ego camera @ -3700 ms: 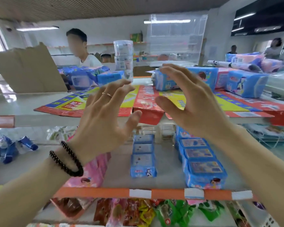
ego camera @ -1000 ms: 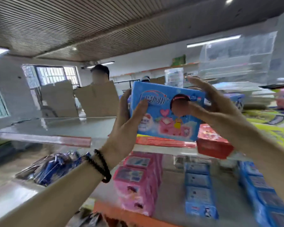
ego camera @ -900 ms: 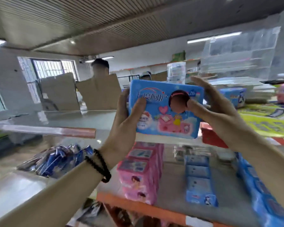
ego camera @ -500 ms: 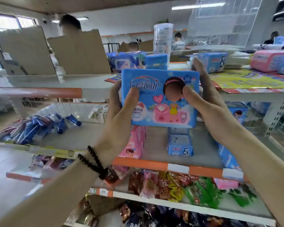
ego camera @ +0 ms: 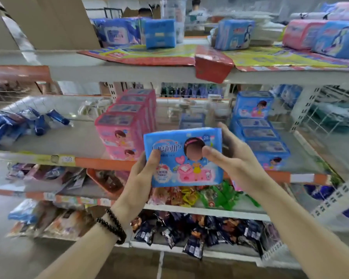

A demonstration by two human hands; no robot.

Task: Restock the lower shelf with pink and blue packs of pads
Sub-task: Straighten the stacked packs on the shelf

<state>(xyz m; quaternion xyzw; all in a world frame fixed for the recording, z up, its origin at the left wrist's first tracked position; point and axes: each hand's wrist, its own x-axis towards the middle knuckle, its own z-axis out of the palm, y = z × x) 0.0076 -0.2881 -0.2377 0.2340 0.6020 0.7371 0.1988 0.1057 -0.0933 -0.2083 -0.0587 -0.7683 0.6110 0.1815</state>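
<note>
In the head view, your left hand point(ego camera: 144, 170) and right hand point(ego camera: 233, 161) grip the flat blue plastic pack of pads point(ego camera: 183, 157) by its sides, upright, near the orange-edged metal shelf point(ego camera: 101, 164), between pink packs point(ego camera: 125, 127) left and blue packs point(ego camera: 260, 131) right.

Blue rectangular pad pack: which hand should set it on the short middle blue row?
Right, probably. Both hands hold the blue rectangular pad pack, but the right hand sits nearer the short middle blue row.
</note>
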